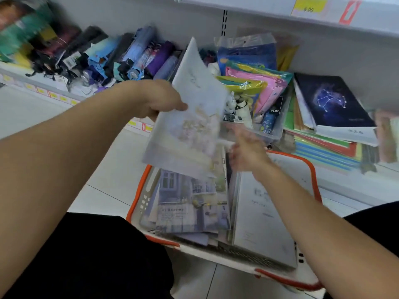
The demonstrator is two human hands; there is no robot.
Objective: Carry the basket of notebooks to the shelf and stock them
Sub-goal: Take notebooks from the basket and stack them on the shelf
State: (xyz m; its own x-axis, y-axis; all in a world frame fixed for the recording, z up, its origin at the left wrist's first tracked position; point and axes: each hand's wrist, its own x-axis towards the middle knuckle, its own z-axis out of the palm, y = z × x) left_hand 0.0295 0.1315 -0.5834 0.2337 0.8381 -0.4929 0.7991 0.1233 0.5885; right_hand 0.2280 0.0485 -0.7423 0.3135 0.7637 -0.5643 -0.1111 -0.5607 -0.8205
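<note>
Head view: left hand gripping pale notebook above basket, right hand released.

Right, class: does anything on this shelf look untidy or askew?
Yes. The stack of notebooks on the right is fanned out crookedly, edges overhanging the shelf, and the folded umbrellas lie heaped at mixed angles.

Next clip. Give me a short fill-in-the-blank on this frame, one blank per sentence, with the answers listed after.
1. The left hand holds a pale ____ above the basket.
2. The basket's rim and handles are ____ in colour.
3. The dark notebook on top of the shelf stack shows a ____ pattern.
4. Left of the clear bin, the shelf holds folded ____.

Answers: notebook; orange; constellation; umbrellas
</note>
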